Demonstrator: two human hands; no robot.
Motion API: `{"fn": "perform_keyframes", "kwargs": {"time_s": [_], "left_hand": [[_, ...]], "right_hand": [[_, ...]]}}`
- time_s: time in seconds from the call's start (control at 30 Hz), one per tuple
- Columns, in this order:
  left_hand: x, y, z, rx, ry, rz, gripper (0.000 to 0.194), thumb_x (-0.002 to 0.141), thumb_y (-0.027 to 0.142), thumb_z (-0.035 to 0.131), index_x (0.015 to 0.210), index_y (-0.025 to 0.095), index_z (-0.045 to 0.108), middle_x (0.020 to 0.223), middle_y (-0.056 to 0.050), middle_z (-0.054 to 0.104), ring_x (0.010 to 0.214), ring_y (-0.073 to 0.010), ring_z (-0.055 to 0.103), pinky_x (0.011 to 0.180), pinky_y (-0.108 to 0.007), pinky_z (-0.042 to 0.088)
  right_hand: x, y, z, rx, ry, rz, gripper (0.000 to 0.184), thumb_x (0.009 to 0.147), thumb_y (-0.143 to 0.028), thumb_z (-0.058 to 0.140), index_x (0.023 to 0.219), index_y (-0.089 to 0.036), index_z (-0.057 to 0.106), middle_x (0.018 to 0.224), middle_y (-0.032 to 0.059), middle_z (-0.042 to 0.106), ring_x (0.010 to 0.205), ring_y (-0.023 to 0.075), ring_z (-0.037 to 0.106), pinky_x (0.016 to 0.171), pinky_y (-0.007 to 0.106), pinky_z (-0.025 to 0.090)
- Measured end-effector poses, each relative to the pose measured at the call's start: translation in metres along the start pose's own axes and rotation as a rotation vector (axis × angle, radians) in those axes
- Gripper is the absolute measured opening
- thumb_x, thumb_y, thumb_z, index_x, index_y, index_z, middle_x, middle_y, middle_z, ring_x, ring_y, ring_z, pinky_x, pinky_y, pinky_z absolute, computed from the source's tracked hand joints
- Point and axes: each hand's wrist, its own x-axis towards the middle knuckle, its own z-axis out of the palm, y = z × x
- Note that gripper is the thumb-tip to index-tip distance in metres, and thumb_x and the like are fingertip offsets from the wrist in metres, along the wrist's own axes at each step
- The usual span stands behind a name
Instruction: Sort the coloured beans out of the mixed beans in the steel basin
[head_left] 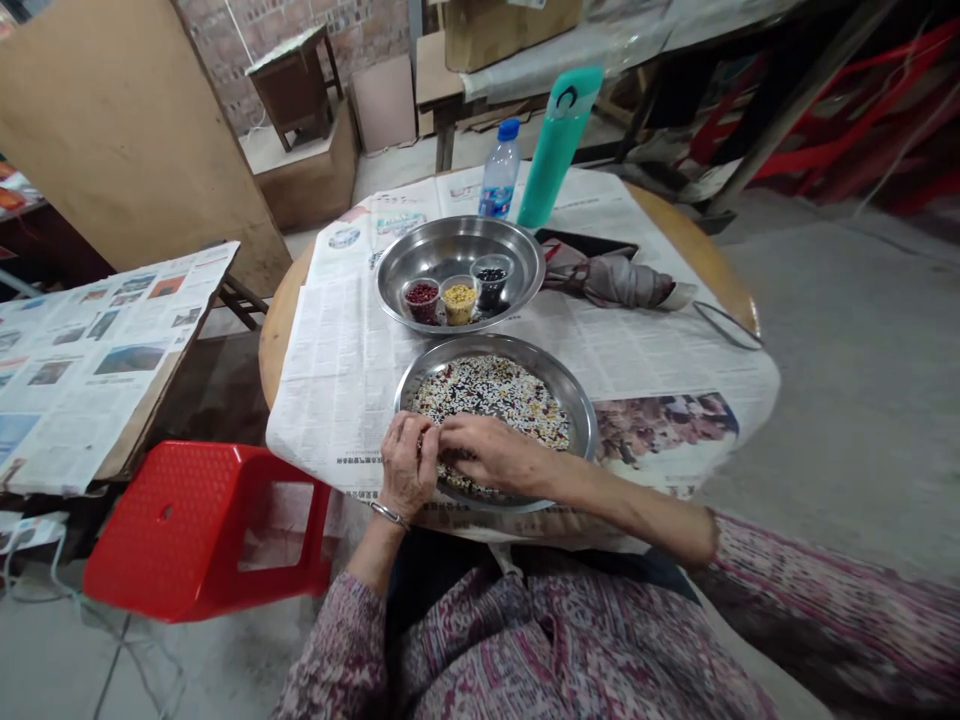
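The person's left hand [407, 465] and right hand [489, 452] meet low in the centre of the frame, over the near edge of a shallow steel plate [579, 425] that rests on spread newspaper [675, 350]. The right arm reaches across from the lower right. The fingers [450, 432] of both hands are drawn narrowly together just above the mixed beans and grains [491, 395] that cover the plate, though the view cannot show whether they pinch any grains. A metal bangle [390, 515] circles the left wrist. Beyond the plate, a wider steel basin [450, 232] holds three small clear cups: red beans [421, 301], yellow grains [459, 301] and black beans [491, 283]. A plastic water bottle [499, 170] and a teal flask [556, 145] stand at the far edge of the round wooden table [709, 255], and a folded grey umbrella [611, 280] lies to the right of the basin. A red plastic stool [202, 530] sits on the floor at the lower left, just beside the table.
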Motion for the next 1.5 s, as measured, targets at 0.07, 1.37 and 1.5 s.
{"fn": "perform_keyframes", "kwargs": {"time_s": [0.07,1.37,1.5], "left_hand": [[0.0,0.0,0.0,-0.006,0.005,-0.008,0.018,0.1,0.023,0.041,0.088,0.019,0.054,0.084,-0.004,0.059,0.084,-0.0173,0.055,0.078,-0.031,0.047],[0.002,0.003,-0.001,0.011,-0.034,0.03,0.024,0.1,0.021,0.039,0.082,0.019,0.055,0.08,-0.004,0.059,0.079,-0.017,0.054,0.077,-0.032,0.046],[0.003,0.002,-0.001,0.021,-0.03,0.038,0.024,0.1,0.02,0.039,0.081,0.019,0.054,0.079,-0.004,0.059,0.079,-0.0169,0.053,0.076,-0.032,0.045]], "right_hand": [[-0.007,-0.004,0.001,-0.054,-0.037,-0.106,0.019,0.084,-0.012,0.057,0.097,-0.019,0.069,0.103,0.0077,0.067,0.097,0.0206,0.056,0.086,0.033,0.047],[-0.039,0.016,-0.024,-0.349,-0.028,0.138,0.022,0.09,-0.014,0.051,0.1,-0.02,0.07,0.097,0.007,0.069,0.093,0.0203,0.059,0.078,0.03,0.045],[-0.027,0.041,-0.032,-0.497,0.181,0.35,0.027,0.095,-0.025,0.048,0.112,-0.019,0.068,0.111,0.0106,0.067,0.103,0.0249,0.055,0.082,0.034,0.046]]}}
